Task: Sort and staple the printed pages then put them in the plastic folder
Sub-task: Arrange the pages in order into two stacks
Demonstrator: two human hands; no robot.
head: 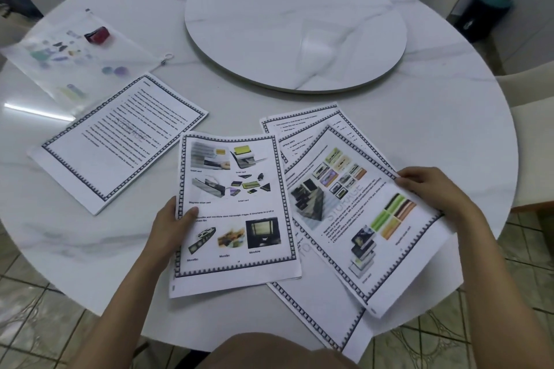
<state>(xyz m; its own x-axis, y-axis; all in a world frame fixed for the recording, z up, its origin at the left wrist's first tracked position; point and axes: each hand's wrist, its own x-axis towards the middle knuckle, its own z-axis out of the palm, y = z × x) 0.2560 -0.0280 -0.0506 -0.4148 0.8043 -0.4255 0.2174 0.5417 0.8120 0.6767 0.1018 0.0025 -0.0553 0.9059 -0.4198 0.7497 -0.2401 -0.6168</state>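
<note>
White page (233,189) pinched in left hand (169,223); sheet (362,219) in right hand (431,186)

I see bordered printed pages (236,207) fanned nearby; left, one text page (120,141), then a translucent folder (75,69) bearing a red stapler (96,35).

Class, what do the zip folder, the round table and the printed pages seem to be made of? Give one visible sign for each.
Zip folder: probably thin frosted plastic; it looks translucent and slightly shiny.
Round table: marble or a marble-look slab, glossy; grey veins and a bright light reflection.
Printed pages: plain matt paper; thin sheets with bending edges.
</note>
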